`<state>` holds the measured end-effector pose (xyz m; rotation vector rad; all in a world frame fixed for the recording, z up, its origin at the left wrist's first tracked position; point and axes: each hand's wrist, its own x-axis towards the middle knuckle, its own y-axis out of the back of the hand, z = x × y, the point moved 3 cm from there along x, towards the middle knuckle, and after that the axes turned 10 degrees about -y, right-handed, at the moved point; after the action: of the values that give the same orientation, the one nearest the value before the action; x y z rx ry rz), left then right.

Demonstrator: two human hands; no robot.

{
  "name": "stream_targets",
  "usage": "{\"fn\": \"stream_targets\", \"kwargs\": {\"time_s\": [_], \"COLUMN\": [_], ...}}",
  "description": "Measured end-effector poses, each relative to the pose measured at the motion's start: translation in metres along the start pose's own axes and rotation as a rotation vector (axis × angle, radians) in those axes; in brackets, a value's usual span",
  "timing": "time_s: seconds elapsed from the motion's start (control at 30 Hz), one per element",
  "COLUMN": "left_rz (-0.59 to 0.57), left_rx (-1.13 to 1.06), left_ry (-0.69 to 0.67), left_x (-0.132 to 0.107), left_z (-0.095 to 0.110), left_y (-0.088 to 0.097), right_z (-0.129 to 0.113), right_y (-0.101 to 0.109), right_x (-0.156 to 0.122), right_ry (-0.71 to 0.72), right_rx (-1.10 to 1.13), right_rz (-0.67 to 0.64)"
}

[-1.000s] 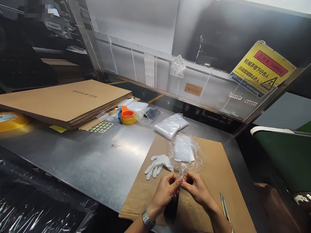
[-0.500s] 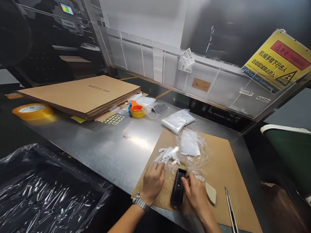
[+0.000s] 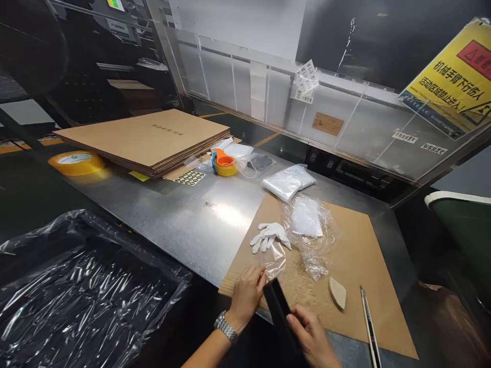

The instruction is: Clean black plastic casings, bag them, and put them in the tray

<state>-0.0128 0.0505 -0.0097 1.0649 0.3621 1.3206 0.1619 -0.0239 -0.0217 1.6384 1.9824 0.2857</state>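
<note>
My right hand (image 3: 312,332) grips a long black plastic case (image 3: 282,312) by its right side, thumb on top, tilted above the near table edge. My left hand (image 3: 249,294), with a metal watch on the wrist, is pinched closed at the edge of a clear plastic bag (image 3: 274,259); the exact hold is partly hidden. Just beyond that bag lies a white glove (image 3: 270,236). A beige pad (image 3: 337,294) and a slim craft knife (image 3: 368,322) rest on the cardboard sheet (image 3: 360,255) to the right.
Crumpled clear bags (image 3: 314,255) and a white packet (image 3: 289,181) lie farther back. Stacked cardboard (image 3: 141,138), a yellow tape roll (image 3: 76,162) and an orange tape dispenser (image 3: 224,162) stand left. A black plastic liner (image 3: 76,296) fills the lower left.
The black case has been lifted off the cardboard and tilted toward me by my right hand. My left hand has drawn back from the glove. The whole view has shifted.
</note>
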Motion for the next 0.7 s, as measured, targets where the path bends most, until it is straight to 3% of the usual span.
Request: {"fn": "stream_targets", "kwargs": {"time_s": [0.13, 0.37, 0.53, 0.63, 0.7], "left_rz": [-0.060, -0.098, -0.110, -0.141, -0.129], "left_rx": [-0.091, 0.014, 0.097, 0.083, 0.083], "left_ry": [-0.019, -0.086, -0.245, -0.384, -0.402], "left_x": [-0.001, -0.013, -0.019, -0.020, -0.018], "left_z": [0.001, 0.009, 0.023, 0.033, 0.035], "left_y": [0.006, 0.003, -0.002, 0.005, 0.013], "right_z": [0.012, 0.004, -0.012, -0.017, -0.020], "right_y": [-0.010, -0.013, -0.017, -0.010, -0.004], "right_x": [0.008, 0.008, 0.011, 0.020, 0.026], "right_ry": [-0.048, -0.122, -0.043, -0.008, -0.012], "right_rx": [-0.035, -0.336, -0.464, -0.438, -0.396], "right_rz": [0.020, 0.264, 0.225, 0.191, 0.184]}}
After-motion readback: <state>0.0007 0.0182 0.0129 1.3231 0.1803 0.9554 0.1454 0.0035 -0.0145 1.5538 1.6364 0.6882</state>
